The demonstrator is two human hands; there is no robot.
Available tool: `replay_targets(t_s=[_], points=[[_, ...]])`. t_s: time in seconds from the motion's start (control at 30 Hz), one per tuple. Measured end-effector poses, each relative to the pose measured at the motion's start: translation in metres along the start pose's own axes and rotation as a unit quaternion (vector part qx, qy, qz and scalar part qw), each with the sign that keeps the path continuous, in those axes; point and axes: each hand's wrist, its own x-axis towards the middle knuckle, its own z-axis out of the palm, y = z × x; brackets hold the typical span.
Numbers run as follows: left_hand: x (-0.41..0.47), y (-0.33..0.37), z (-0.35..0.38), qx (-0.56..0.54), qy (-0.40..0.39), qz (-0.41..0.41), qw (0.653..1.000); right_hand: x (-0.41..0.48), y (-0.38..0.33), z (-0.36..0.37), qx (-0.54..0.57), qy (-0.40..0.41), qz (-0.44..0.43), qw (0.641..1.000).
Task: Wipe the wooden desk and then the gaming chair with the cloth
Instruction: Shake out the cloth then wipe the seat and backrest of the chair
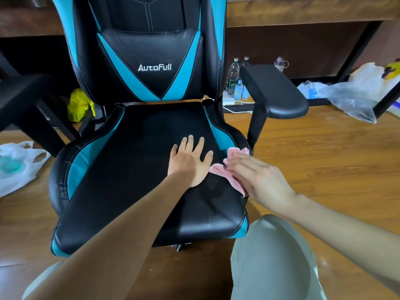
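Observation:
A black and blue gaming chair faces me, its lumbar cushion marked "AutoFull". My left hand lies flat on the seat with fingers spread and straight. Just to its right, my right hand presses a pink cloth onto the seat's right side with straight fingers; much of the cloth is hidden under the hand. The wooden desk runs along the top of the view, behind the chair.
The chair's right armrest sticks out above my right hand. Plastic bottles and cables stand under the desk. Plastic bags lie on the wooden floor at the right and left. A yellow bag sits behind the chair.

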Motion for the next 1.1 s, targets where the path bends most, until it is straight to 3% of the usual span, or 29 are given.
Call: replay_targets(t_s=[0.1,0.2,0.3,0.63,0.8,0.97,1.1], points=[[0.001,0.003,0.003,-0.002,0.0,-0.003,1.0,0.039,0.003,-0.002,0.015,0.015,0.095,0.995],[0.004,0.009,0.005,-0.005,0.005,-0.011,1.0,0.1,0.02,0.002,0.01,-0.037,0.225,0.974],[0.009,0.016,0.006,-0.005,0.002,-0.025,1.0,0.127,0.035,0.007,0.031,-0.079,0.289,0.953],[0.064,-0.002,-0.019,0.047,-0.008,-0.019,0.999,0.056,0.032,-0.011,-0.045,-0.053,0.192,0.979],[0.07,-0.013,-0.006,-0.011,-0.012,0.001,1.0,0.119,0.035,0.016,-0.087,-0.159,0.217,0.959],[0.073,-0.013,0.001,-0.014,-0.018,0.008,1.0,0.193,0.047,0.067,-0.158,-0.192,0.181,0.952],[0.075,-0.013,0.007,-0.009,-0.003,0.006,1.0,0.234,0.068,0.082,-0.134,-0.215,0.175,0.951]])
